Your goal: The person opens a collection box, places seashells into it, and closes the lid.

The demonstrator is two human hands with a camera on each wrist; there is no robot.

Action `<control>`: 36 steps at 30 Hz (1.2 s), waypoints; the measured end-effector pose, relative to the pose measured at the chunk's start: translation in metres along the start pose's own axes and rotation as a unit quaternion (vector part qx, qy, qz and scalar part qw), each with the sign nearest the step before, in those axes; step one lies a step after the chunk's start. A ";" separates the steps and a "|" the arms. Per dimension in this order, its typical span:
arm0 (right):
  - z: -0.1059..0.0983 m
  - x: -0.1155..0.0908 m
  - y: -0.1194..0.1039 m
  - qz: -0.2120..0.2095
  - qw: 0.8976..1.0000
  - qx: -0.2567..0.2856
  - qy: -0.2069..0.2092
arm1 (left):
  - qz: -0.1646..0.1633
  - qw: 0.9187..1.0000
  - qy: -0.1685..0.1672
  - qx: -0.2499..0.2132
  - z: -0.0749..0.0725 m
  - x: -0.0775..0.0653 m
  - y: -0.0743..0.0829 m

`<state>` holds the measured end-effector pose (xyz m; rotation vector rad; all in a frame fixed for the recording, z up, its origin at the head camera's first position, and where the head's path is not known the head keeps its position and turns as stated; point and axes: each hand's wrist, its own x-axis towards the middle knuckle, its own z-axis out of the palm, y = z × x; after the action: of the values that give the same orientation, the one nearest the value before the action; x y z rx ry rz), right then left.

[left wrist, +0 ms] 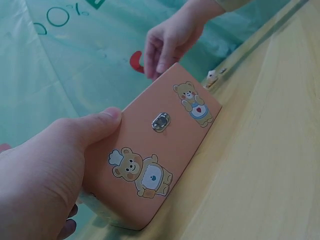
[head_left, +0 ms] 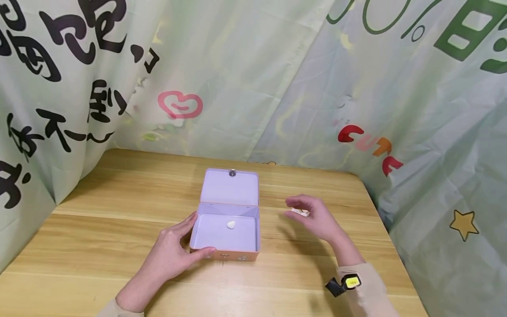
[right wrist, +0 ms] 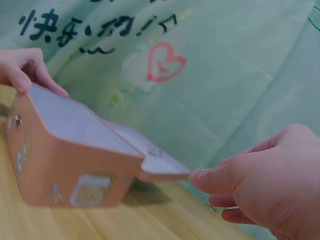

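An orange hinged box (head_left: 242,255) with bear stickers and a lilac inside stands on the table, its lid (head_left: 229,188) tipped back. One small white drop-shaped piece (head_left: 231,225) lies on its floor. My left hand (head_left: 170,246) grips the box's near left corner, thumb on the front face and fingers along the left side. To the right of the box, my right hand (head_left: 314,215) hovers with bent fingers, thumb and fingertips apart. Small white pieces (head_left: 300,212) show between them; in the left wrist view such pieces (left wrist: 212,76) lie on the table. Their exact kind is too small to tell.
The wooden table (head_left: 119,193) runs back to a printed curtain (head_left: 237,79) behind and at both sides. A metal clasp (head_left: 232,173) sits at the lid's edge. A black wrist device (head_left: 343,284) is worn on the right sleeve.
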<state>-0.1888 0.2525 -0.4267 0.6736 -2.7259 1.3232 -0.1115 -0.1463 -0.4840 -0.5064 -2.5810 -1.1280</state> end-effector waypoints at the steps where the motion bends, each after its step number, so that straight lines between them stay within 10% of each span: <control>1: -0.002 -0.003 0.004 0.003 1.000 -0.003 0.004 | 0.000 1.000 0.000 0.000 0.000 0.000 0.000; 36: -0.029 -0.045 0.078 0.052 0.990 -0.130 0.033 | 0.006 1.000 0.005 -0.002 0.000 -0.002 -0.002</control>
<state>-0.1833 0.3336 -0.4760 0.4633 -2.8412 0.9610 -0.1107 -0.1473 -0.4859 -0.5158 -2.5645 -1.1296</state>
